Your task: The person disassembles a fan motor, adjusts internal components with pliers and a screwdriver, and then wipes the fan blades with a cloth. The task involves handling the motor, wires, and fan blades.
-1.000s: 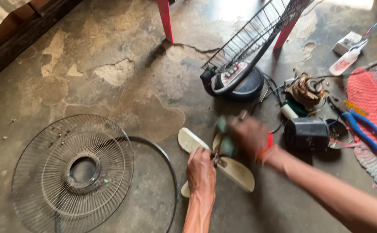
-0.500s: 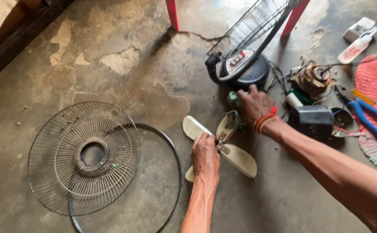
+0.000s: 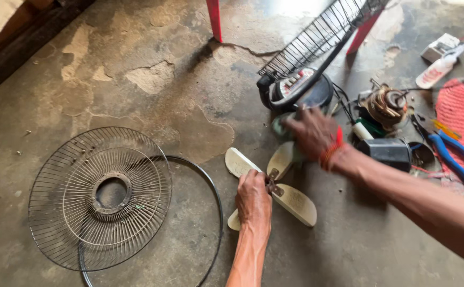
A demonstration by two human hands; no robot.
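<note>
A: Blades — how many?
B: Fan blade (image 3: 274, 183) w/ 4 cream vanes on the concrete floor (image 3: 152, 90), centre. Left hand (image 3: 253, 201) pressed on its hub, fingers curled. Right hand (image 3: 313, 133) clutches a green cloth (image 3: 282, 127) on the upper vane, blurred.
A: Grilles?
B: 2: wire fan guard (image 3: 100, 196) flat at left, another grille (image 3: 319, 34) tilted over the fan base (image 3: 296, 90). 1 motor (image 3: 386, 104), 1 blue-handled pliers (image 3: 450, 151).
A: Room?
B: Bare floor upper left; right edge crowded.
</note>
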